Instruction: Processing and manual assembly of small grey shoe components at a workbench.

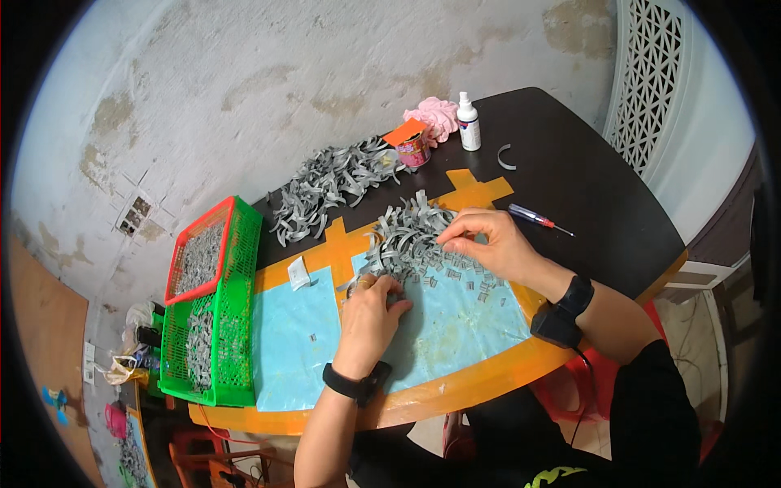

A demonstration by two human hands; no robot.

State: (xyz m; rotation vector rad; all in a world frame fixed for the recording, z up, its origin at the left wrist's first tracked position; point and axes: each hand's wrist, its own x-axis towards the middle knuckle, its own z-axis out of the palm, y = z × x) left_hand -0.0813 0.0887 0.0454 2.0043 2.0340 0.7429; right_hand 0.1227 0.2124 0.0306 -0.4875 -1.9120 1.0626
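Observation:
A heap of curved grey strips (407, 232) lies on the light blue sheet, with many small grey pieces (468, 264) scattered along its right side. At the heap's lower left, my left hand (370, 317) rests low with curled fingers. A grey strip end (345, 286) sticks out beside its fingertips, so it seems to grip that strip. My right hand (498, 244) hovers over the heap's right side, thumb and index finger pinched together. Whatever sits between those fingertips is too small to make out. Each wrist wears a black band.
Stacked green and red baskets (236, 325) of grey pieces stand at left. Behind lie a larger strip pile (333, 183), a tin (413, 148), pink cloth (434, 119) and a white spray bottle (469, 124). A screwdriver (533, 215) lies right; a white packet (298, 273) is left.

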